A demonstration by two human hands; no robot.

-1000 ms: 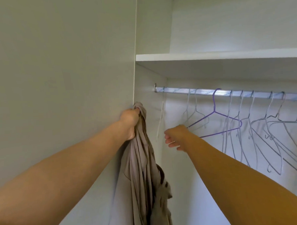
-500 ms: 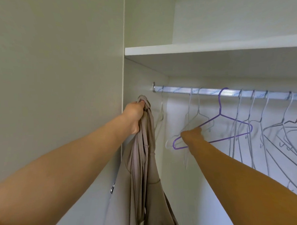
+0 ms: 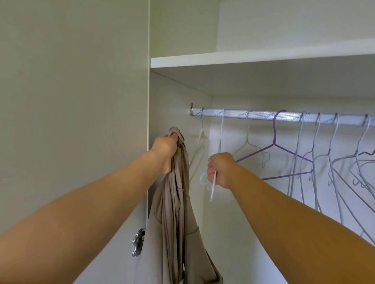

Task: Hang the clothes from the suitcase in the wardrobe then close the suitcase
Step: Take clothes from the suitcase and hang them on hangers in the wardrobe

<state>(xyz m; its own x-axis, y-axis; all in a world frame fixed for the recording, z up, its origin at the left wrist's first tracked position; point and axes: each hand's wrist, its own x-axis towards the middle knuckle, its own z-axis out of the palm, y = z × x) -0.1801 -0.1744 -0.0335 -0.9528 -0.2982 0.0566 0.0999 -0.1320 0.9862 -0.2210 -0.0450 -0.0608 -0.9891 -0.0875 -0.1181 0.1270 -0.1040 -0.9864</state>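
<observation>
The garment [image 3: 176,206] is noted as thin beige cloth, smooth and matt, fallen in soft folds. The rail [image 3: 256,115] is seen as bright ribbed metal, glossy, wrapped in clear film printed blue. The white hanger [image 3: 212,190] and purple hanger [image 3: 274,133] are judged smooth coated wire. The grey hangers [image 3: 331,155], at right: thin wire, dull sheen. The shelf [image 3: 264,55]: white board, matt, smooth. The hinge [image 3: 137,242], near left: polished metal.

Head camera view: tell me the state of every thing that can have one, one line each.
Left hand: grips beige garment.
Beige garment: bunched, dangling, on no hanger.
Right hand: grips white hanger.
White hanger: bare, hook apparently on rail.
Purple hanger: bare, hooked on rail.
Wardrobe: open.
</observation>
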